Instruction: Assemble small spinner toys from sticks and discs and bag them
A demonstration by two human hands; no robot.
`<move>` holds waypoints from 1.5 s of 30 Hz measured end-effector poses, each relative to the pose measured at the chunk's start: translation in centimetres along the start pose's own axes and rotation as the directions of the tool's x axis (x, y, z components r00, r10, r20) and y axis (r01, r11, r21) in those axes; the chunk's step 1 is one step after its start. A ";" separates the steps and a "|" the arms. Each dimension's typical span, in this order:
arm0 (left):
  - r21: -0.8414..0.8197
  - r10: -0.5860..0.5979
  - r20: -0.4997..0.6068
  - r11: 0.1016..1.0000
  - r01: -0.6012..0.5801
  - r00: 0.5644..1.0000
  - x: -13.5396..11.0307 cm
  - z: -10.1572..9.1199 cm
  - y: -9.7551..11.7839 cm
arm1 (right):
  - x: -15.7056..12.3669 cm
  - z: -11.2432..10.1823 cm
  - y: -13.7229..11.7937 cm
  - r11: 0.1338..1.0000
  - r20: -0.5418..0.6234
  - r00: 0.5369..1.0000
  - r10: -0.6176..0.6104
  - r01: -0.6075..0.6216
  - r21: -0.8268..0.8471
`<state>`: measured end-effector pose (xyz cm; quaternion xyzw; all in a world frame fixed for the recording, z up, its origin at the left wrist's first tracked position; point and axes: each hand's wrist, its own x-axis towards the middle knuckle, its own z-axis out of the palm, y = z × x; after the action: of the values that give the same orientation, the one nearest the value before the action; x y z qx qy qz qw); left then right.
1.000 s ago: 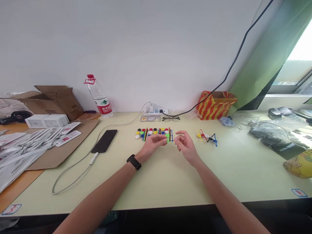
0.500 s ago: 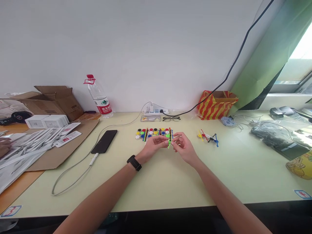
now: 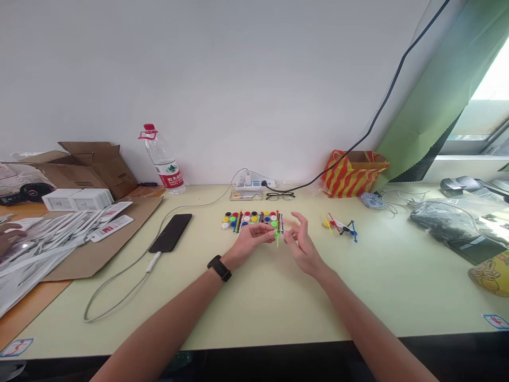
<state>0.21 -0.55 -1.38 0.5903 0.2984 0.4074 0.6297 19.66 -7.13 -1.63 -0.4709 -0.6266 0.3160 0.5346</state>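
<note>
My left hand [image 3: 250, 241] is closed in a pinch on a small bright green plastic piece [image 3: 277, 240] with a thin stem that points down. Just to its right, my right hand [image 3: 304, 249] has its thumb and fingers apart and holds nothing that I can see. Behind both hands lie rows of coloured plastic discs [image 3: 247, 218] with bundles of thin coloured sticks [image 3: 239, 222] among them. Off to the right is a small group of joined discs and sticks [image 3: 345, 229] in yellow, red, white, black and blue.
A phone [image 3: 170, 233] on a charging cable lies to the left. Along the wall stand a water bottle [image 3: 170, 175], a power strip [image 3: 254, 183], glasses [image 3: 280, 196] and a striped bag [image 3: 353, 178]. Another person's hand [image 3: 10, 233] is among white tags [image 3: 51, 249] at far left.
My right hand has come away from the green piece, moving slightly right with its fingers spreading. My left hand stays in place with the piece.
</note>
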 end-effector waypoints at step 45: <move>0.021 -0.048 0.073 0.999 0.047 0.996 -0.3 0.2 0.3 | 0.5 0.4 0.0 0.991 0.050 0.997 0.052 -0.058 0.122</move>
<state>0.19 -0.88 -1.11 0.6039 0.2928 0.3673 0.6439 19.31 -6.61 -1.51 -0.4466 -0.6050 0.3798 0.5387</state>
